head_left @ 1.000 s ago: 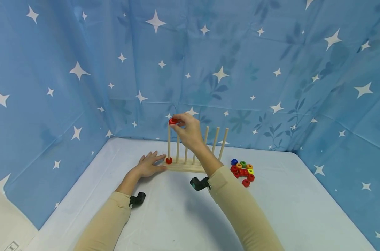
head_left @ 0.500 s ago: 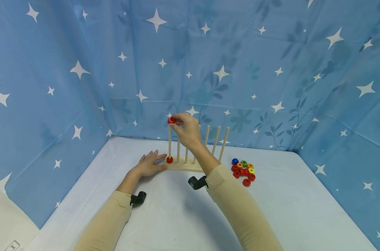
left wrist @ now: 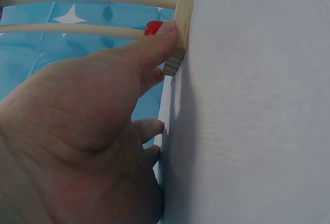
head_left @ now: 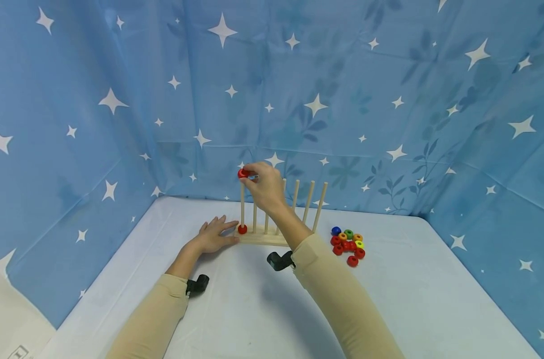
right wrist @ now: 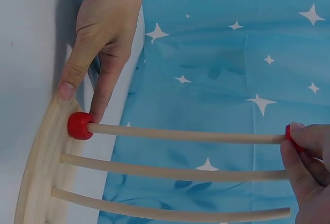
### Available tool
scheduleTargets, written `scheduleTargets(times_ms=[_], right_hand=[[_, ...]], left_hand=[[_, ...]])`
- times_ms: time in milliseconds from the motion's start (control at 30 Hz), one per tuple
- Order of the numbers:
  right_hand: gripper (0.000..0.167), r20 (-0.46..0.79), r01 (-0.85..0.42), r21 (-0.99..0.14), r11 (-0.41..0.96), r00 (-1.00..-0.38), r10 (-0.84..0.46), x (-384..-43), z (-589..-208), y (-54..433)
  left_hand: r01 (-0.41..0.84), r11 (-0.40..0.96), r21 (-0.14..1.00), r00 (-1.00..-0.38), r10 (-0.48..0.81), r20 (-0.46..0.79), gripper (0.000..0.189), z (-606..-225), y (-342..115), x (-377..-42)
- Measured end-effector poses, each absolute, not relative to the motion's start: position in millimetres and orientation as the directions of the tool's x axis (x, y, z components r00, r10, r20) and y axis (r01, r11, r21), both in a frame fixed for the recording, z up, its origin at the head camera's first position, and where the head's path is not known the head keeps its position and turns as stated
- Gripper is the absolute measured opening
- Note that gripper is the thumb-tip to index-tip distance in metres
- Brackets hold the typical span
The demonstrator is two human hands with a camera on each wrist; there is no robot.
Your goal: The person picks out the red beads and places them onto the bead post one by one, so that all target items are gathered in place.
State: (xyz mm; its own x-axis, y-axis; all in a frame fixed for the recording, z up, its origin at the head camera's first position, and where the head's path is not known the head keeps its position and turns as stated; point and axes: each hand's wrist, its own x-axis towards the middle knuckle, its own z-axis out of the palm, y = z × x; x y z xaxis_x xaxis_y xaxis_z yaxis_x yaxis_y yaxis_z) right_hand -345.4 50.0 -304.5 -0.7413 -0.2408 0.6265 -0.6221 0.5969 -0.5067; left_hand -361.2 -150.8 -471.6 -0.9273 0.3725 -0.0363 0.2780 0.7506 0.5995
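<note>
Right grip (head_left: pixel 265 187), pinching a red bead (head_left: pixel 242 173), partly hides several rods (head_left: pixel 266 223).

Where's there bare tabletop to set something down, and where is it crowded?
Bare table lies between the sleeves and right of the loose beads. Crowded: among those beads and around the peg rack, left hand at its end, right hand above.

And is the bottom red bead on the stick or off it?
On. The right wrist view shows the bottom red bead at the base of the end stick, with the stick coming out through it.
</note>
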Motion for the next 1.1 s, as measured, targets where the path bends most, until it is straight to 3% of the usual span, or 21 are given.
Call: scheduleTargets(times_ms=[1100], right_hand=[[0.027, 0.578, -0.573, -0.491, 0.657, -0.778, -0.246, -349.7, -305.6, 46.5]], left_hand=[[0.271, 0.751, 0.602, -0.929, 0.369, -0.042, 0.070, -465.6, -149.6, -356.3]])
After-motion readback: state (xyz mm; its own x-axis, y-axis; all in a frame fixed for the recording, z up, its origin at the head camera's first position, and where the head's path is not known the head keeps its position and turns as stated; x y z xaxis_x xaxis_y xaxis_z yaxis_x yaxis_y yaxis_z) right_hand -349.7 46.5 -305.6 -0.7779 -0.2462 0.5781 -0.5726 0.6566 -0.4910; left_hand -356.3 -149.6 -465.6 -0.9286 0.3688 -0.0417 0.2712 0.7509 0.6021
